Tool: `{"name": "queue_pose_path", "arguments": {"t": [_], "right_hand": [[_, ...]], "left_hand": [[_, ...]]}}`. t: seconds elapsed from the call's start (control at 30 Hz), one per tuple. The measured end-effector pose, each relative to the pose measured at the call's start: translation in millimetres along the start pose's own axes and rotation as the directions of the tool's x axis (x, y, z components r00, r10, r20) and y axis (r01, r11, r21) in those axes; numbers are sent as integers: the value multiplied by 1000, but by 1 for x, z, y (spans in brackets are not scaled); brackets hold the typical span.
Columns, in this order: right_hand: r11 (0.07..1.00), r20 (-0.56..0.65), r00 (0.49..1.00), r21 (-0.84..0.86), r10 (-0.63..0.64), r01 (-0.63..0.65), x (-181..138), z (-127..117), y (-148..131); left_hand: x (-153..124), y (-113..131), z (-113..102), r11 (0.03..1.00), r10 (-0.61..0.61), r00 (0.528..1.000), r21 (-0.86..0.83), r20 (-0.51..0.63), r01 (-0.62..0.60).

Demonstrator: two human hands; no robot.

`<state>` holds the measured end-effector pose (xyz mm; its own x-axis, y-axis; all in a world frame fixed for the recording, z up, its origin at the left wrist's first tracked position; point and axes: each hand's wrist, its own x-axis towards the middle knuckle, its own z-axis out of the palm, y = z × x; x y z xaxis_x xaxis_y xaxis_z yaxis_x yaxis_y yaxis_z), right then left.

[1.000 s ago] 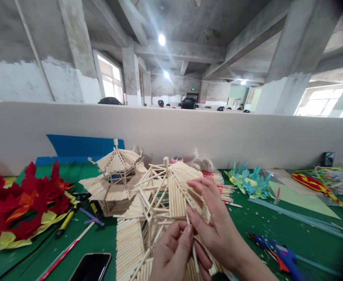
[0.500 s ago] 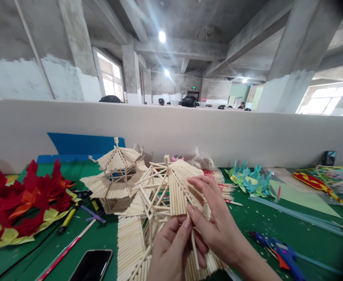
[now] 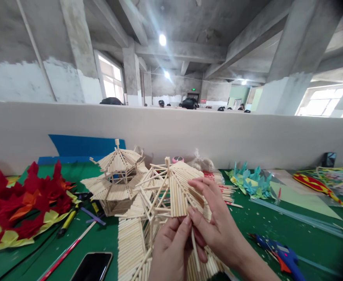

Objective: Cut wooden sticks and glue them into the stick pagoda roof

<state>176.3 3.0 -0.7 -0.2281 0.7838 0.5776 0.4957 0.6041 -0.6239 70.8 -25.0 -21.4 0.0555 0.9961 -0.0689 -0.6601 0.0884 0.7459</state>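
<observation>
A pale wooden-stick pavilion roof point(image 3: 171, 191) stands on the green table point(image 3: 271, 230) in front of me. My left hand point(image 3: 171, 251) and my right hand point(image 3: 215, 222) meet at its lower edge and together pinch one thin wooden stick point(image 3: 195, 249), held nearly upright against the roof panel. My right hand's other fingers rest on the roof's right slope. A second, finished stick pavilion point(image 3: 115, 177) stands behind to the left. Flat stick panels point(image 3: 130, 246) lie under the roof.
Red, orange and yellow paper leaves point(image 3: 22, 207) lie at the left, with a yellow pen point(image 3: 67, 222), a red rod point(image 3: 64, 253) and a black phone point(image 3: 92, 267). Teal paper flowers point(image 3: 249, 181) and a blue glue gun point(image 3: 279, 253) are at the right. A grey partition wall point(image 3: 247, 136) backs the table.
Both hands stay at the roof's lower edge; the pinched stick has shifted slightly up against the panel. The view has wobbled a little.
</observation>
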Motion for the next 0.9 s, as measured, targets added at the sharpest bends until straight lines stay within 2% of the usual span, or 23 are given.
{"name": "queue_pose_path", "arguments": {"t": [0.43,0.63,0.9], "right_hand": [[1000,14,1000,20,14,-14,-2,-2,1],[1000,-49,998,7,27,-27,-2,-4,4],[1000,-86,996,-9,23,-24,-6,-8,5]], "left_hand": [[1,-2,0,1000,12,999,-27,32,-11],[1,0,-2,998,-8,1000,60,8,8],[0,1,-1,997,-4,1000,77,-9,4]]}}
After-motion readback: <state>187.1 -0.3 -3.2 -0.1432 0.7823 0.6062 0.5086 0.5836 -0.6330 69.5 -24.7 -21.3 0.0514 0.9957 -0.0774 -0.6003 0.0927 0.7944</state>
